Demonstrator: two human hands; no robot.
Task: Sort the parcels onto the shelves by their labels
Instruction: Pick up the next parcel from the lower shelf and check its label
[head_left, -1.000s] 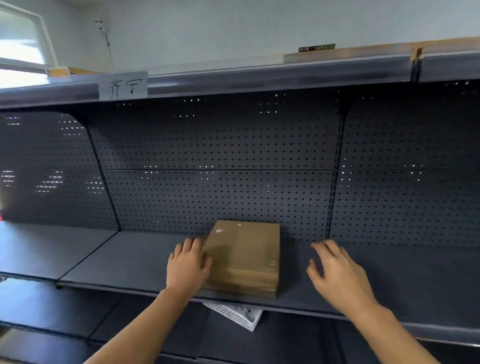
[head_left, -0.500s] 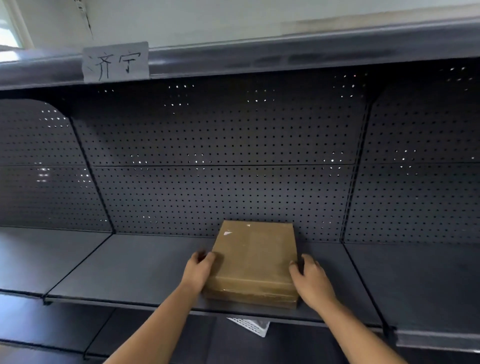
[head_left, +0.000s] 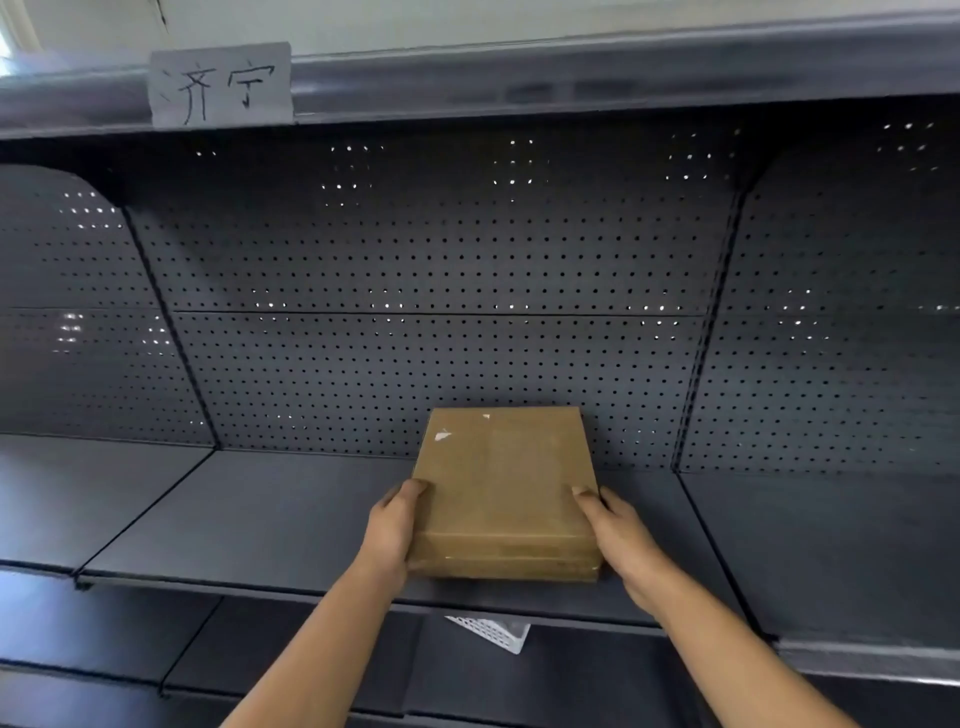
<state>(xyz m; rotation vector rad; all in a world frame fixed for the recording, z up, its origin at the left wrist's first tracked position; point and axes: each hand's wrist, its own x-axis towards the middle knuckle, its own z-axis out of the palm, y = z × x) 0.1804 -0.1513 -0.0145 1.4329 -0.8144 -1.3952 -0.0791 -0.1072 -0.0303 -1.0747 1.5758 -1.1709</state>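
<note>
A flat brown cardboard parcel (head_left: 506, 488) lies on the dark metal shelf (head_left: 270, 525), its far edge near the perforated back panel. My left hand (head_left: 392, 527) clasps its left side, thumb on top near the front corner. My right hand (head_left: 618, 540) clasps its right side in the same way. A white paper label (head_left: 221, 83) with handwritten characters is stuck on the rail of the shelf above, up at the left.
The perforated back panel (head_left: 415, 291) closes the bay behind. Upright dividers stand at left (head_left: 171, 332) and right (head_left: 706, 332). A white plastic basket (head_left: 493, 631) shows on the lower shelf just under the parcel. Neighbouring shelf bays lie to both sides.
One second ago my left hand touched the parcel and my right hand hovered apart at the right. Both hands have since closed on the parcel's sides, and the view has drawn closer.
</note>
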